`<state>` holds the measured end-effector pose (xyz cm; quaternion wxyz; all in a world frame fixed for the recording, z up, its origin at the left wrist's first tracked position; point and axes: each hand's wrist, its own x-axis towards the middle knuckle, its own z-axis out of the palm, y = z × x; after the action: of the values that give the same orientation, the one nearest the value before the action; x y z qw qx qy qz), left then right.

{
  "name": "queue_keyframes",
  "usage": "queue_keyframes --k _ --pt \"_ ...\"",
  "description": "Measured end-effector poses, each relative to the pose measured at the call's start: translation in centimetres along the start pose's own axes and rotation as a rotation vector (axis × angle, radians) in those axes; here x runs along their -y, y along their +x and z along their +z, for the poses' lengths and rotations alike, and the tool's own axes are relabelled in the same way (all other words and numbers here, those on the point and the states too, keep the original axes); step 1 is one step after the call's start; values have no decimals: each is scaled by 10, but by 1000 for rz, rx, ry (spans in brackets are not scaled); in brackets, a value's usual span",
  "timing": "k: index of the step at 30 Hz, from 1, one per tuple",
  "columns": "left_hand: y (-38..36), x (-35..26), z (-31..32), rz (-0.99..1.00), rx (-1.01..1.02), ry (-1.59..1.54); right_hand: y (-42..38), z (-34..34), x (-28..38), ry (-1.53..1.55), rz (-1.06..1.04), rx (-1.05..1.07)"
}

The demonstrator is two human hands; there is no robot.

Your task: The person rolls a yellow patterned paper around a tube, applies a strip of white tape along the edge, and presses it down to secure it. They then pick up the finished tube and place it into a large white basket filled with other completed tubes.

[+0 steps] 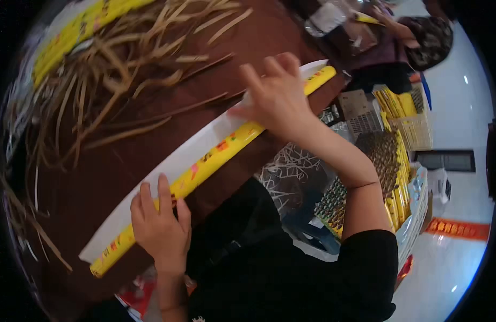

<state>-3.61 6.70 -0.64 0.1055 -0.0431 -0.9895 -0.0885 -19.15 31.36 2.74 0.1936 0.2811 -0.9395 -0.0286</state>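
A long yellow printed paper roll (205, 163) lies slanted across the brown table. Along its far side, a white strip of the sheet (151, 180) remains flat and unrolled. My left hand (161, 228) rests on the lower part of the roll, its fingers stretched over it onto the white strip. Farther up, my right hand (277, 99) lies across the roll near its upper end, with fingers spread and slightly bent. The palms' undersides are hidden.
Loose tan strips (116, 70) are heaped on the brown tabletop (135, 153). Yellow printed sheets (70, 32) lie at the far left. To my right are a bin of white strips (291, 172), bundled yellow rolls (385, 155) and a crate (414, 131). Another person (390, 48) sits at upper right.
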Motion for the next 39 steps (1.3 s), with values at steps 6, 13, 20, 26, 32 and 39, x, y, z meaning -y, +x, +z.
queue_keyframes --k 6,13,20,26,32,39 --pt "27 -49 -40 -144 301 241 -7 1 1 -4 37 105" --pt "51 -70 -47 15 129 206 -12 13 8 -50 75 47" --pt "35 -72 -50 35 60 176 -16 12 13 -23 120 7" --pt "25 -64 -44 48 24 145 -20 8 27 -43 82 -28" --pt "15 -50 -35 42 3 117 -18 12 53 -16 14 -102" --pt "8 -34 -22 50 -7 92 -14 8 87 25 -26 -118"
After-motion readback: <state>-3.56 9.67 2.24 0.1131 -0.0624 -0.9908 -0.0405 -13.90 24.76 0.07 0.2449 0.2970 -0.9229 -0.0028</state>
